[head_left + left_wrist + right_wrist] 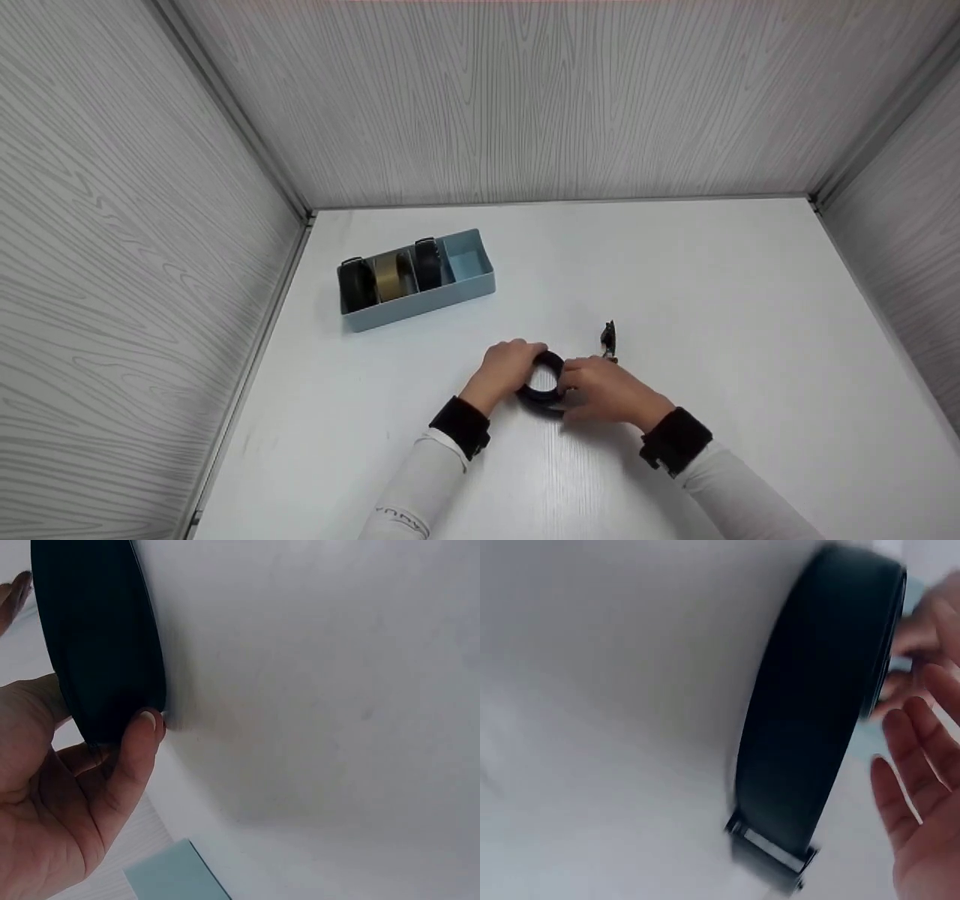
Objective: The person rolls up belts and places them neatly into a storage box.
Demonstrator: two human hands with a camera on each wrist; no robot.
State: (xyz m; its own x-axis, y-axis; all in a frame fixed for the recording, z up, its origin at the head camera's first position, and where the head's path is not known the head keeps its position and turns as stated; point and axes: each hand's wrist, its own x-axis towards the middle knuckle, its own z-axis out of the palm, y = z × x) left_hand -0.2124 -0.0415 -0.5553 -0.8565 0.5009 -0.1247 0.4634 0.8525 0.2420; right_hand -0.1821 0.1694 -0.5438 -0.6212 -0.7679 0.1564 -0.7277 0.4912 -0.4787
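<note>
Head view: (546,381) marks a black coiled belt, standing on the white table (720,300) between both hands, coil on edge, opening facing up toward the camera. Left hand (504,369) cupped on its left side, right hand (604,390) on its right, both touching; neither nearer than the other. Buckle end (608,339) trailing off beyond the right hand, away from the body, lying on the table with its length running straight away.

Left wrist view: thumb (135,757) curled against the outer face of the belt (97,637), other fingers behind it, so a pinch on the strap. Band running up and away from the palm.

Right wrist view: blurred; belt (817,705) just beside the palm, fingers (919,765) only loosely bent, spread, at the coil's edge rather than closed round it. Metal fitting (769,851) at the coil's lower end. Grip hard to confirm here.

Well beyond the left hand, further out and to its left: a pale blue tray (480,281) with three coiled belts (390,276) upright in its compartments, the end compartment nearest the centre showing only bare floor.
</note>
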